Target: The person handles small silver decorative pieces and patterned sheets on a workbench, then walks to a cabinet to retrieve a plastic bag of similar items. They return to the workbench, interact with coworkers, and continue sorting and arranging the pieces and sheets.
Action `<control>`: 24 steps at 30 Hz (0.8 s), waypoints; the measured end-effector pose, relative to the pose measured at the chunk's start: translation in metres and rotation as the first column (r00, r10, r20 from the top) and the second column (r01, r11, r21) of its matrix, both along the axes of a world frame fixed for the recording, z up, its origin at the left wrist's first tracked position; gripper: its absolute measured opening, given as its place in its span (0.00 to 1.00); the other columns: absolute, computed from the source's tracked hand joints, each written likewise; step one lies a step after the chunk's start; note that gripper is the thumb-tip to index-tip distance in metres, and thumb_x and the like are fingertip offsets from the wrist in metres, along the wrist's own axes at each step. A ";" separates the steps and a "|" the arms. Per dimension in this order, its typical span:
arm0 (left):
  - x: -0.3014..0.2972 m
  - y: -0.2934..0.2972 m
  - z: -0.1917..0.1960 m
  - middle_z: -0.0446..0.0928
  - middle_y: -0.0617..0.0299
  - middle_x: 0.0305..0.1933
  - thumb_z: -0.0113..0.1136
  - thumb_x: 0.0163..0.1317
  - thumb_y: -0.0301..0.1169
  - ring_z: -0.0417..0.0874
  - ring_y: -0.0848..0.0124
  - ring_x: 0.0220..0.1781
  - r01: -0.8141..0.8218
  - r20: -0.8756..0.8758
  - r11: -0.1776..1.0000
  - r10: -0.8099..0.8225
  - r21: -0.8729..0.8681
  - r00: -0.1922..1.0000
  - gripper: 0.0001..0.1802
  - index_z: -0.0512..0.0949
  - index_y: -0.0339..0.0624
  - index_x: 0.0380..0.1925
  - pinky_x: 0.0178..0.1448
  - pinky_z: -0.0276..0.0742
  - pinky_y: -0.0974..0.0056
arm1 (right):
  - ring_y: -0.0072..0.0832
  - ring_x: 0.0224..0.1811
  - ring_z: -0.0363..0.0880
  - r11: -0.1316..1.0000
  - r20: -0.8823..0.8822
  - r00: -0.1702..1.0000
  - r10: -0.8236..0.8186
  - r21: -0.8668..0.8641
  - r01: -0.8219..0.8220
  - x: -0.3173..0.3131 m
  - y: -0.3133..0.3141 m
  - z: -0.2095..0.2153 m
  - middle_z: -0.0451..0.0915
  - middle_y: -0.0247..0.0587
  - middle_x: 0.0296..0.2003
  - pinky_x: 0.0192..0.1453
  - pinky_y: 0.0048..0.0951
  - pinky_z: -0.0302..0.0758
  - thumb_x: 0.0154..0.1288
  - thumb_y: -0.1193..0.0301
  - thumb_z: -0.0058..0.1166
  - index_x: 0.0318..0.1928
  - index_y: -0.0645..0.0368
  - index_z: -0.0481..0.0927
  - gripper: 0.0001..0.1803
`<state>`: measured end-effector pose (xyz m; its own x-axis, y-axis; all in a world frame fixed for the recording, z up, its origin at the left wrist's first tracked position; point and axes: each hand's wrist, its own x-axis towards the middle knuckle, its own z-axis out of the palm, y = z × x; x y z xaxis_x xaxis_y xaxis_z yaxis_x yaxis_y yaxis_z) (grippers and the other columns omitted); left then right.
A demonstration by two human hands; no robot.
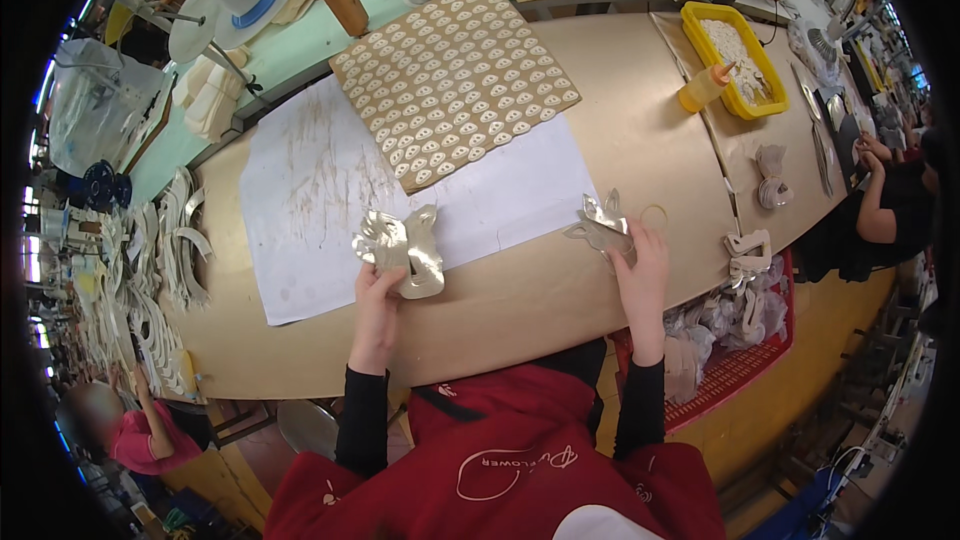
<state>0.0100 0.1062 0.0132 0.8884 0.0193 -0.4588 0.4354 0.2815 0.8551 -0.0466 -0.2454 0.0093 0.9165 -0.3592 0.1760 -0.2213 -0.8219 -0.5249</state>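
I judge this as handling: left hand (377, 300) grips silver piece (400, 246), eight o'clock; right hand (645, 270) pinches silver leaf (602, 228), three; next needs steadiness

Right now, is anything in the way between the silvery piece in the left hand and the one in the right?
Nothing visible stands between them. The left hand holds one silvery piece, the right hand the other piece; the white sheet and brown tabletop lie beneath, not in between.

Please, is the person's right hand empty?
No, the right hand holds a shiny silver leaf-shaped piece with pointed tips.
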 end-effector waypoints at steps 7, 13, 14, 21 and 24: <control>0.004 0.035 -0.004 0.79 0.62 0.48 0.58 0.60 0.24 0.79 0.76 0.47 -0.087 0.079 0.974 0.072 0.208 0.994 0.22 0.71 0.36 0.56 0.50 0.73 0.69 | 0.40 0.48 0.74 0.965 -0.092 0.994 -0.066 0.245 0.087 -0.006 -0.001 0.003 0.77 0.42 0.42 0.55 0.37 0.70 0.55 0.75 0.63 0.54 0.61 0.77 0.24; 0.006 0.061 0.002 0.75 0.57 0.58 0.59 0.61 0.27 0.74 0.70 0.60 -0.136 0.138 0.902 0.086 0.409 0.987 0.29 0.66 0.35 0.63 0.63 0.67 0.64 | 0.36 0.41 0.74 0.943 0.048 0.985 -0.164 0.300 0.142 -0.005 -0.011 0.004 0.75 0.42 0.38 0.46 0.33 0.72 0.58 0.73 0.62 0.54 0.62 0.77 0.22; 0.007 0.060 0.004 0.72 0.55 0.61 0.59 0.61 0.27 0.70 0.69 0.63 -0.203 0.202 0.819 0.109 0.537 0.973 0.31 0.65 0.34 0.64 0.66 0.63 0.63 | 0.35 0.39 0.74 0.941 -0.002 0.987 -0.163 0.302 0.156 -0.006 -0.013 0.004 0.75 0.42 0.37 0.44 0.32 0.72 0.58 0.72 0.62 0.54 0.62 0.77 0.22; 0.004 0.025 0.026 0.64 0.53 0.70 0.57 0.65 0.28 0.61 0.63 0.73 -0.399 0.472 0.669 0.082 0.627 0.878 0.30 0.63 0.36 0.66 0.75 0.51 0.58 | 0.32 0.28 0.71 0.948 -0.082 0.989 -0.121 0.287 0.139 -0.006 -0.015 0.001 0.71 0.40 0.29 0.35 0.31 0.71 0.57 0.74 0.62 0.48 0.64 0.80 0.17; -0.003 -0.009 0.023 0.70 0.56 0.65 0.56 0.66 0.28 0.67 0.66 0.68 -0.218 0.434 0.813 -0.047 0.540 0.900 0.24 0.68 0.38 0.62 0.73 0.56 0.59 | 0.27 0.26 0.71 0.934 -0.129 0.982 -0.137 0.314 0.172 -0.004 -0.009 0.012 0.72 0.36 0.26 0.33 0.29 0.70 0.58 0.74 0.62 0.41 0.66 0.82 0.11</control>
